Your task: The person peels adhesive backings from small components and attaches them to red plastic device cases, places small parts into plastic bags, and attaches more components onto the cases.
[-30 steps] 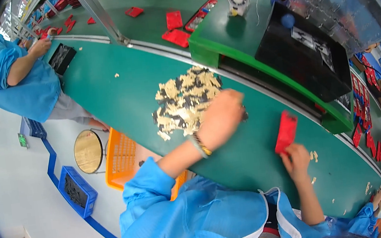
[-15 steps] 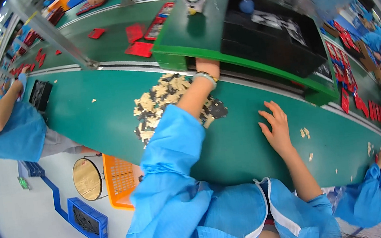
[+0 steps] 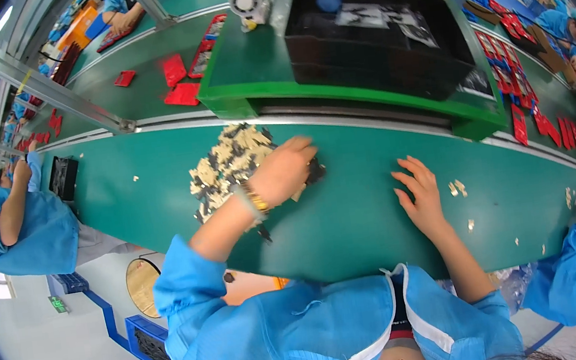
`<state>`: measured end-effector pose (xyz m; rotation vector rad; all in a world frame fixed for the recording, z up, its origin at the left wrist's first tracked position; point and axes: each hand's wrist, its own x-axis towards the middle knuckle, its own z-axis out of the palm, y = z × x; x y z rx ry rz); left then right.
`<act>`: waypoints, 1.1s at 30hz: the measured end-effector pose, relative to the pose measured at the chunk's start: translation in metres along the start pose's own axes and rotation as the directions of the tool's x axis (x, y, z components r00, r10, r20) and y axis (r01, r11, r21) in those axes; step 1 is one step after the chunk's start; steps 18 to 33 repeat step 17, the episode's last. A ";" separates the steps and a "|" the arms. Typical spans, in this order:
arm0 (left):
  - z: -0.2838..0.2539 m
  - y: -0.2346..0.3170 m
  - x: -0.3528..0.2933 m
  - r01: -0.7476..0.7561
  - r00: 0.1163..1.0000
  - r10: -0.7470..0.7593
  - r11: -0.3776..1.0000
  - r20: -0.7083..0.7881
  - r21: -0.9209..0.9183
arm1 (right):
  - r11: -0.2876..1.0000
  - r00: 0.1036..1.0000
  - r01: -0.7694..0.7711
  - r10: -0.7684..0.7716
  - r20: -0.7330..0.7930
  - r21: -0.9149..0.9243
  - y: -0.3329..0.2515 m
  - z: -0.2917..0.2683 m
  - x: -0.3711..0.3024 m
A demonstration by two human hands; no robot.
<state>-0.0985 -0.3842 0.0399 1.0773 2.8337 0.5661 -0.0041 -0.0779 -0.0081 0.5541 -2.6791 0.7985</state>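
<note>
A heap of small cream and black pieces (image 3: pixel 231 154) lies on the green work table (image 3: pixel 354 193), left of middle. My left hand (image 3: pixel 285 171), with a gold watch or bracelet at the wrist, is over the right side of this heap. Its fingers are bent and smeared by motion, so whether they hold anything is hidden. On the right, my right hand (image 3: pixel 419 193) rests at the tabletop with its fingers spread and nothing in them. A few loose cream pieces (image 3: pixel 457 189) lie just beyond it.
Behind the table is a green-edged raised shelf (image 3: pixel 247 84) bearing a black bin (image 3: pixel 373 54) and a small white fan (image 3: pixel 249 5). Red parts (image 3: pixel 182 94) lie on the far belt. Co-workers in blue sit at left (image 3: pixel 20 220) and right (image 3: pixel 567 282).
My left hand has come out from under the shelf, back toward me, to the heap's right side. My right hand stays nearly in place. The whole view has shifted a little.
</note>
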 end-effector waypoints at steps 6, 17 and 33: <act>-0.079 -0.222 -0.054 0.637 0.762 -0.516 0.705 -0.392 0.312 | 0.997 0.996 0.077 -0.076 0.049 -0.014 -0.007 0.036 0.062; -0.082 -0.409 0.013 0.663 0.733 -0.523 0.692 -0.435 0.285 | 0.978 0.820 -0.121 0.196 0.538 -0.171 -0.029 0.149 0.243; -0.082 -0.409 0.013 0.663 0.733 -0.523 0.692 -0.435 0.285 | 0.978 0.820 -0.121 0.196 0.538 -0.171 -0.029 0.149 0.243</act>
